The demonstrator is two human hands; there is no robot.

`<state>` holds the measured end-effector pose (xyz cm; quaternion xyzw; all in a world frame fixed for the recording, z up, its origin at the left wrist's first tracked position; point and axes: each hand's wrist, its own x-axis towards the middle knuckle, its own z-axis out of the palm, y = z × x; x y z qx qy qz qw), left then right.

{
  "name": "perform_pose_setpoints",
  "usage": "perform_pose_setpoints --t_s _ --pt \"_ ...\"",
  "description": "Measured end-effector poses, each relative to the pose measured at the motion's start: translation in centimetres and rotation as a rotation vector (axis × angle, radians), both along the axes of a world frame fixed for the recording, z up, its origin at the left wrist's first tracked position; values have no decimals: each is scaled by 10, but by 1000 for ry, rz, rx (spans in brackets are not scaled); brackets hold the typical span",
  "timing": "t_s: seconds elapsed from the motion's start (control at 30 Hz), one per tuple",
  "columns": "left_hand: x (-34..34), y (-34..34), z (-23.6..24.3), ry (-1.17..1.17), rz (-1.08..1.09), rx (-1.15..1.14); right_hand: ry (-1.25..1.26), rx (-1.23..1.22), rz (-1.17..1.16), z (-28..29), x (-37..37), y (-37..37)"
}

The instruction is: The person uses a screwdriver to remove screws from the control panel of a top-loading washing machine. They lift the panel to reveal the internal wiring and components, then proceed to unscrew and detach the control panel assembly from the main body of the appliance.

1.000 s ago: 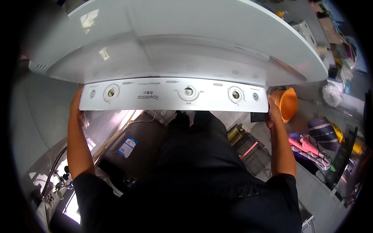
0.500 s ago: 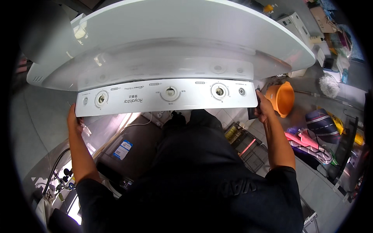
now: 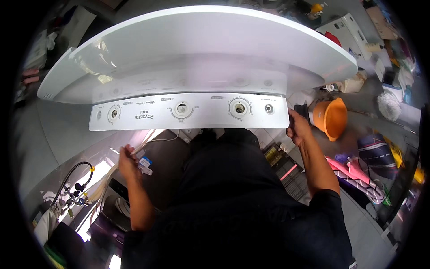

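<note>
Now, above the grey floor [image 3: 360, 224], the white panel [image 3: 201, 120] spans before you, an orange bucket [image 3: 331, 119] to its right. Your right hand [image 3: 299, 127] pinches the panel's end; your left hand [image 3: 129, 162] has dropped below it, curled round a pale object [image 3: 146, 170].

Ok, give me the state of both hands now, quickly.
Left hand: fingers curled beside a small pale object; whether it is gripped cannot be told.
Right hand: closed on the end of the white control panel.
</note>
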<state>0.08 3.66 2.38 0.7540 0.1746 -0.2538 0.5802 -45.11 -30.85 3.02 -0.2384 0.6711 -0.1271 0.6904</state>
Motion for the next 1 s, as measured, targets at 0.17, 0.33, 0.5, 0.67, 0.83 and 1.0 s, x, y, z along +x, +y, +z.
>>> perform_pose_setpoints --t_s 0.17,0.33,0.5,0.67,0.83,1.0 --pt "-78 -11 14 78 -126 -25 -60 25 42 -7 -4 -6" --pt "-121 -49 30 212 -175 -132 -68 -18 162 -7 -3 -14" --pt "-142 -87 24 280 -394 -217 -103 -19 100 -10 -3 -6" --pt "-145 -106 11 413 -411 -333 -117 -77 18 -18 -4 3" --pt "-152 -117 1 515 -352 -459 -128 -79 -24 -20 -4 9" --pt "-160 -119 -7 608 -323 -566 -130 -83 6 -12 -1 13"
